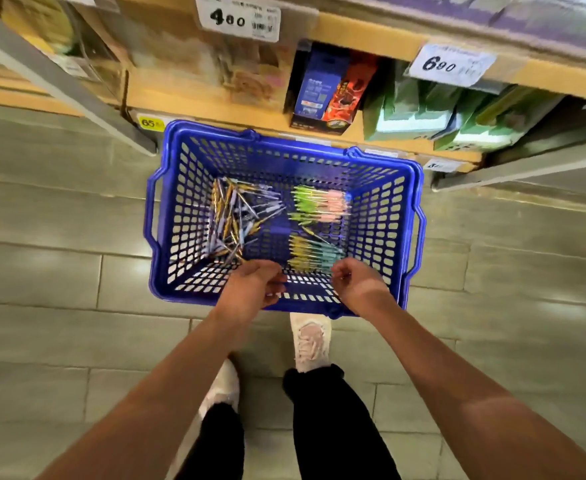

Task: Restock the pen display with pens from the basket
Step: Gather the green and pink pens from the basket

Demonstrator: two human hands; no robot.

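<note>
hovering over the near edge of the basket (167, 216), left hand (253, 289) and right hand (357, 282) are loosely curled, holding nothing; loose pens (231, 216) lie by its left wall, bundled pens (319, 206) by its right.

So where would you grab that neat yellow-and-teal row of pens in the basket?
Probably from straight above, pinching across the barrels' middles: the yellow-and-teal row lies flat, pens side by side, and the basket walls block any sideways approach.

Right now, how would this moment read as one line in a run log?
basket: on floor | pens: lying inside | left hand: over near rim, fingers loosely curled, empty | right hand: same
</note>
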